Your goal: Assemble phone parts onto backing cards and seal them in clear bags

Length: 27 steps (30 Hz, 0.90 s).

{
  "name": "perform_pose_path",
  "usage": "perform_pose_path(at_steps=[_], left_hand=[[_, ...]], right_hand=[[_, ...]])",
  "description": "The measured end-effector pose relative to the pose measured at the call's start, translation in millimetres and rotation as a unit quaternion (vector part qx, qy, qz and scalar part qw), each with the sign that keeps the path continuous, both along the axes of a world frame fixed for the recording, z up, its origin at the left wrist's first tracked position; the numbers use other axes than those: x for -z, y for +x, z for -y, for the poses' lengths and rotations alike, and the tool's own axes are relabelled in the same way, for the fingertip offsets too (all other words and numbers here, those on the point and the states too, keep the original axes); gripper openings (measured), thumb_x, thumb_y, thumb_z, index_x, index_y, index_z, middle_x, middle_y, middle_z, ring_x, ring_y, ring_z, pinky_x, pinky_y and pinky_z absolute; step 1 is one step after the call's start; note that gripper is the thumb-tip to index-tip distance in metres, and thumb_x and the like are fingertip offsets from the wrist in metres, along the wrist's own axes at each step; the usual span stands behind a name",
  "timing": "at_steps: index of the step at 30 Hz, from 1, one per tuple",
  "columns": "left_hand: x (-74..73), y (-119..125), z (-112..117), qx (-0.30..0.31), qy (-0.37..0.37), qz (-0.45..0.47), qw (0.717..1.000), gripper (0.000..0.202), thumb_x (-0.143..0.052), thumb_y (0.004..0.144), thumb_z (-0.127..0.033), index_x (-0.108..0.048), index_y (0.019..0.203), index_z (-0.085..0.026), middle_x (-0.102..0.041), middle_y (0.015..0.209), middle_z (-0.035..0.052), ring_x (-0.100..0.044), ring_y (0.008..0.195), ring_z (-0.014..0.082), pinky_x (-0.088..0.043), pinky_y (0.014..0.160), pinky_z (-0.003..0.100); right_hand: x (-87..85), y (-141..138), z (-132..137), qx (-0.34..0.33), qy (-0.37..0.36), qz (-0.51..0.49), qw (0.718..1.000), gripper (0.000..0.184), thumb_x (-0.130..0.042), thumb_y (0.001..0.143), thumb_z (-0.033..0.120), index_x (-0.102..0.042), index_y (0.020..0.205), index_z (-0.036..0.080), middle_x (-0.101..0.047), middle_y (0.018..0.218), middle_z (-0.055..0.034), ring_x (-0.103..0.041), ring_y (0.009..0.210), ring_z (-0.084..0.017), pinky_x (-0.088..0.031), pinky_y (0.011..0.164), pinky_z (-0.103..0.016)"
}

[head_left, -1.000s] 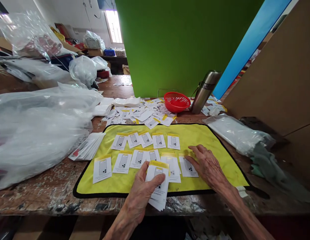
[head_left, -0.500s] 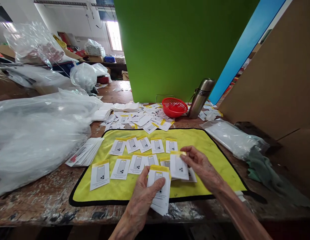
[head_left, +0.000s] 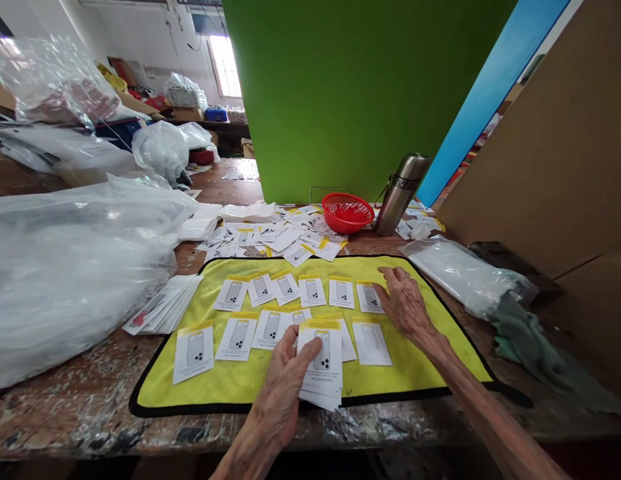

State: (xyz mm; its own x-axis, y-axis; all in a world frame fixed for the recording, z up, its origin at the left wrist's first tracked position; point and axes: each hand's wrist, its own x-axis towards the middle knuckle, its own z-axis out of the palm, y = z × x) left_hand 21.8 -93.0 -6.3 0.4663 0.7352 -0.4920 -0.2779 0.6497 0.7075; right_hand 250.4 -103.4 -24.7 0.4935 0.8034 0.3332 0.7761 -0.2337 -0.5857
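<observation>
A stack of white cards (head_left: 320, 383), each with a yellow top strip and a printed phone picture, is gripped in my left hand (head_left: 283, 387), thumb across the top card. My right hand (head_left: 405, 303) has its fingers apart beside a single card (head_left: 370, 297) at the right end of the far row; its thumb is at that card's right edge, and whether it touches cannot be told. Several similar cards lie in two rows on the yellow cloth (head_left: 290, 390) with black edging. One card (head_left: 371, 341) in the near row looks paler. The held stack partly covers another card.
A fanned stack of white papers (head_left: 165, 307) lies left of the cloth, by a large plastic bag (head_left: 75, 267). Loose cards are heaped behind, near a red basket (head_left: 347, 213) and a steel flask (head_left: 403, 193). At right are a plastic packet (head_left: 465, 273) and grey-green cloth (head_left: 535, 347).
My right hand has moved away to the far right, and the card it held has left it. A card now shows at the far row's right end. My left hand still holds its stack.
</observation>
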Motion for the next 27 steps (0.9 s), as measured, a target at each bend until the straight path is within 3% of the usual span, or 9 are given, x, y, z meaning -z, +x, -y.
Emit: perform_pose_path(at_steps=[2,5,10,14,20,23,27], left_hand=[[0.0,4.2,-0.5,0.005,0.04,0.019,0.999,0.044,-0.077,0.068,-0.029,-0.061,0.106,-0.016,-0.069,0.111,0.0118,-0.066,0.101,0.0251,-0.051,0.089,0.034],[4.8,11.7,-0.6,-0.017,0.071,0.021,0.997,0.048,-0.08,0.063,-0.032,-0.06,0.104,-0.016,-0.07,0.109,0.0112,-0.066,0.099,0.0254,-0.051,0.088,0.034],[9.0,16.3,1.3,-0.025,0.086,0.014,0.996,0.051,-0.081,0.061,-0.033,-0.06,0.104,-0.016,-0.071,0.108,0.0105,-0.067,0.098,0.0249,-0.051,0.088,0.034],[2.5,12.3,3.1,-0.009,0.071,-0.004,0.997,0.056,-0.079,0.065,-0.034,-0.057,0.113,-0.017,-0.07,0.108,0.01,-0.067,0.099,0.0241,-0.051,0.088,0.034],[-0.3,12.8,4.7,-0.011,0.052,-0.018,0.998,0.056,-0.077,0.069,-0.032,-0.055,0.119,-0.021,-0.068,0.116,0.0076,-0.065,0.104,0.0217,-0.051,0.09,0.03],[0.3,15.0,5.9,-0.007,0.037,0.0,0.999,0.052,-0.074,0.072,-0.03,-0.055,0.12,-0.019,-0.068,0.115,0.0091,-0.064,0.105,0.0228,-0.051,0.09,0.03],[0.7,17.7,5.6,-0.011,0.047,0.026,0.999,0.054,-0.074,0.072,-0.028,-0.055,0.121,-0.018,-0.066,0.119,0.0109,-0.062,0.108,0.025,-0.05,0.093,0.033]], right_hand=[[-8.4,-23.1,15.4,-0.037,-0.015,-0.031,0.999,0.021,-0.048,0.081,0.033,-0.058,0.093,0.019,-0.062,0.087,-0.0104,-0.057,0.083,-0.025,-0.042,0.078,-0.04],[-13.6,-57.6,32.7,-0.138,-0.063,-0.203,0.967,0.029,-0.047,0.086,0.046,-0.057,0.099,0.021,-0.063,0.081,-0.0037,-0.058,0.073,-0.018,-0.045,0.067,-0.032],[-0.6,-81.1,31.8,-0.157,-0.01,-0.358,0.92,0.028,-0.058,0.078,0.045,-0.052,0.09,0.02,-0.046,0.063,0.0052,-0.047,0.056,-0.012,-0.041,0.053,-0.025],[2.6,-80.5,27.4,-0.145,0.009,-0.354,0.924,0.023,-0.056,0.079,0.039,-0.049,0.089,0.02,-0.042,0.059,0.0076,-0.042,0.053,-0.01,-0.036,0.05,-0.023],[-3.5,-82.7,29.8,-0.1,0.037,-0.273,0.956,0.015,-0.05,0.082,0.036,-0.048,0.083,0.021,-0.05,0.066,0.0034,-0.048,0.059,-0.012,-0.038,0.055,-0.024],[-4.3,-80.6,30.4,-0.085,0.032,-0.256,0.962,0.017,-0.046,0.086,0.038,-0.049,0.086,0.021,-0.053,0.061,0.0033,-0.049,0.056,-0.013,-0.038,0.053,-0.024],[-3.0,-76.8,28.7,-0.055,0.077,-0.196,0.976,0.017,-0.048,0.084,0.036,-0.054,0.081,0.021,-0.061,0.072,-0.0014,-0.055,0.064,-0.015,-0.043,0.062,-0.026]])
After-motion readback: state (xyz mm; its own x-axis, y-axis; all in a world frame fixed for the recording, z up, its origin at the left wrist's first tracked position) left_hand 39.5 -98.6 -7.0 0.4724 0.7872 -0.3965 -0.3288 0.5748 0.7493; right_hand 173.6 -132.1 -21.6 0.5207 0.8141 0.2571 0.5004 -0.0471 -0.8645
